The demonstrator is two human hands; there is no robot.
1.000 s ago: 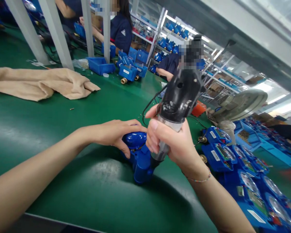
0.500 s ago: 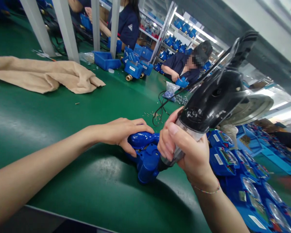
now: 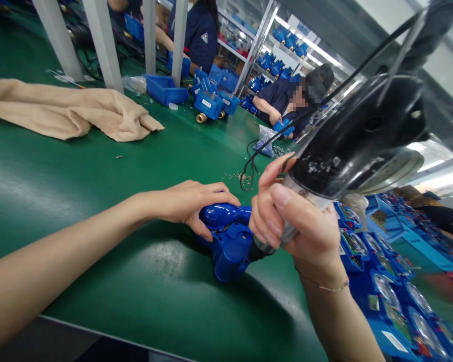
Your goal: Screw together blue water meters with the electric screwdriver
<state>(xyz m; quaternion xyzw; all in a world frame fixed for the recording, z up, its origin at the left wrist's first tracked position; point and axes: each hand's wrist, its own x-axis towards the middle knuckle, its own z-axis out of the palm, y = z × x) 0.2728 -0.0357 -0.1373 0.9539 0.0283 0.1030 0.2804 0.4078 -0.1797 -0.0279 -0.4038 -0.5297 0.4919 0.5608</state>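
My left hand (image 3: 191, 206) curls its fingers over the stiff, slick blue water-meter body (image 3: 230, 251) on the green worktop (image 3: 98, 281); my right hand (image 3: 298, 226) grips the heavy-looking black electric screwdriver (image 3: 357, 141) firmly around its clear barrel, the best place to hold it.

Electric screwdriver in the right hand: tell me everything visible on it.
The electric screwdriver has a scuffed black body flecked with white wear, with a clear sleeve below it. It leans steeply, its top cut off by the frame. The right hand wraps the sleeve, fingers and thumb closed around it. A thin black cable runs along the body. Its dark nose meets the blue meter, which the left hand grips on the green bench; the bit itself is hidden.
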